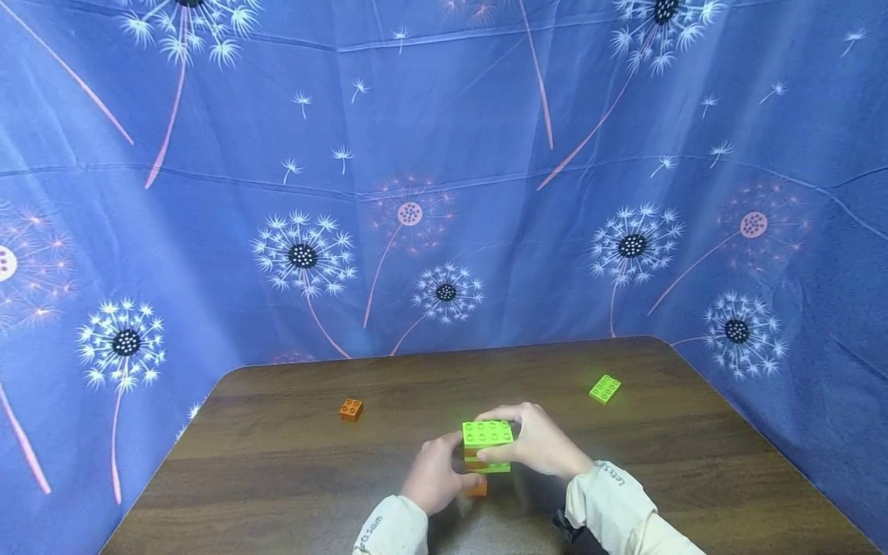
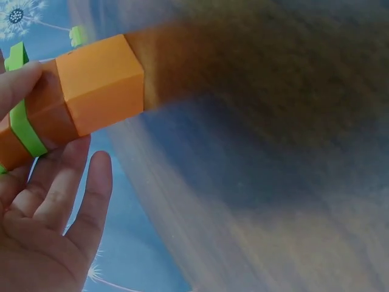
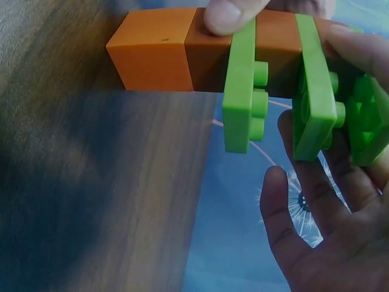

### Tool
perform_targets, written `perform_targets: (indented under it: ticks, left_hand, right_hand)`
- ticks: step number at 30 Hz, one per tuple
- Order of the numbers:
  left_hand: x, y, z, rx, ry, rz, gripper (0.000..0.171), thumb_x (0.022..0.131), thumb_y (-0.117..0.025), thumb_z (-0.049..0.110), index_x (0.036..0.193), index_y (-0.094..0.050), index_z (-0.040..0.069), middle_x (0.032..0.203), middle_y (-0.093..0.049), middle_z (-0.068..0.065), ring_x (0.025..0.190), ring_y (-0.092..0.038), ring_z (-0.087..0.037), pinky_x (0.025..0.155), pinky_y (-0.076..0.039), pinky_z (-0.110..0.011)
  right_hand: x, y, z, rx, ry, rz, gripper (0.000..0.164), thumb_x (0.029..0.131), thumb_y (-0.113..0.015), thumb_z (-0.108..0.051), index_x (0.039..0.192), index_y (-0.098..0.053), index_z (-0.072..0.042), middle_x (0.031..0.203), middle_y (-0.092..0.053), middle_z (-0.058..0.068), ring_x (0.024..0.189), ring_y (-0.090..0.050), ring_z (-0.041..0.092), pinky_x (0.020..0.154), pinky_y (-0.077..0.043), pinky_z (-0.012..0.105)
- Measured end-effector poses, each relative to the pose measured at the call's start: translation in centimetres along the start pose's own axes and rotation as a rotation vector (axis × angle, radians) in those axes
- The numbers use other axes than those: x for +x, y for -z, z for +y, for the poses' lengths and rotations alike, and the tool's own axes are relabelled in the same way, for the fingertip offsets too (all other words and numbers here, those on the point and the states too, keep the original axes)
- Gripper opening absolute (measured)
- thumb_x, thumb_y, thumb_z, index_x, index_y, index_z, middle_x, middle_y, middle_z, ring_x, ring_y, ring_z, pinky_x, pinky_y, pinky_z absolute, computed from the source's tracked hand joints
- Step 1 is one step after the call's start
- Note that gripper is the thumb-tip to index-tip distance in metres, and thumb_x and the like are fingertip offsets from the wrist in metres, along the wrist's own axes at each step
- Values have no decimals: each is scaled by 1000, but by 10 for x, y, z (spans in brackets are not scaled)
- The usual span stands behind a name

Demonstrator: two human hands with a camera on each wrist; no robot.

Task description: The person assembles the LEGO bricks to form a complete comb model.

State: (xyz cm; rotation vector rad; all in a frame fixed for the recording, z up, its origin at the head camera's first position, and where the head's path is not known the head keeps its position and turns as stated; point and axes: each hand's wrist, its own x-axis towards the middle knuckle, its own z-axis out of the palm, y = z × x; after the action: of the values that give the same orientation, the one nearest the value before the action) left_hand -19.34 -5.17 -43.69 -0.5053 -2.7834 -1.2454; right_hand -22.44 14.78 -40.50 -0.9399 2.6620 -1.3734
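A tower (image 1: 487, 434) of toy building bricks stands on the table near its front, between both hands. In the right wrist view, its foot is a bright orange brick (image 3: 152, 52), with darker orange bricks and three wider green plates stacked alternately above. These plates jut out to one side. My left hand (image 1: 433, 475) pinches the lower part, its thumb across a darker brick and its little finger free in the left wrist view. Higher up, my right hand (image 1: 544, 443) grips around the top green plate, thumb on the near side and fingers behind.
A loose orange brick (image 1: 351, 409) lies at the back left of the wooden table (image 1: 277, 478). Toward the back right lies a green plate brick (image 1: 605, 389). A blue dandelion-print cloth (image 1: 486, 223) hangs behind the table. Something black (image 1: 565, 528) shows beside the right sleeve.
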Motion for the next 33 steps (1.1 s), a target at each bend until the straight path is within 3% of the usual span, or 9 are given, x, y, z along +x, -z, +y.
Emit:
perform_targets:
  ticks: [3,7,10,13,18,23,27,30,33]
  left_hand:
    - [1,1,-1,22,-47,3,54,73,-90,14,122,-69,4,116,-72,-13,108,-67,-33,94,-54,-50]
    - [3,7,-4,63,-78,-48,57,73,-89,9,125,-66,3,115,-72,-12,106,-68,-30,93,-55,-46]
    - [5,15,-12,124,-102,-90,60,71,-90,8,125,-66,3,114,-73,-12,104,-70,-28,91,-56,-44]
    - [7,27,-23,164,-114,-85,54,71,-89,7,121,-69,5,111,-74,-12,101,-70,-29,88,-57,-43]
    - [10,48,-39,214,-69,24,44,76,-86,8,117,-71,6,107,-74,-14,97,-71,-33,81,-57,-49]
    - [18,61,-51,312,17,186,37,78,-86,12,112,-74,9,104,-75,-11,92,-72,-32,71,-58,-48]
    - [22,67,-64,426,96,328,34,78,-86,15,109,-74,9,102,-74,-10,87,-72,-34,66,-57,-49]
    - [23,73,-75,516,141,424,35,77,-87,17,107,-74,6,99,-73,-14,86,-71,-37,67,-56,-51]
    - [22,79,-84,574,203,478,37,78,-86,19,109,-73,3,101,-71,-18,90,-69,-40,72,-55,-54]
  right_hand:
    - [2,4,0,3,-9,-6,44,76,-89,-28,114,-76,-10,101,-75,-4,89,-65,11,79,-53,31]
    - [4,8,0,-19,-25,-4,47,75,-90,-29,115,-75,-10,103,-75,-1,92,-65,15,81,-53,33]
    - [4,10,-1,-50,-33,-1,49,74,-90,-31,116,-75,-10,106,-75,-1,94,-63,17,84,-51,36]
    - [4,11,-2,-46,-37,-8,51,74,-89,-31,118,-74,-8,107,-74,0,93,-64,17,84,-52,37]
    - [3,12,-3,-59,-51,-9,52,74,-89,-31,118,-74,-7,109,-74,3,93,-64,17,85,-52,36]
    - [1,12,-3,-84,-72,-6,52,72,-91,-30,117,-75,-9,112,-74,5,97,-63,20,88,-52,41]
    - [2,9,-4,-78,-54,-12,50,73,-91,-30,116,-76,-9,108,-75,2,94,-63,17,86,-51,35]
    - [3,6,-3,-65,-32,-20,48,73,-90,-29,115,-76,-9,103,-74,-3,89,-63,12,83,-50,30]
    - [4,3,-3,-58,-15,-29,47,73,-91,-27,114,-77,-8,98,-72,-7,85,-62,8,78,-51,27]
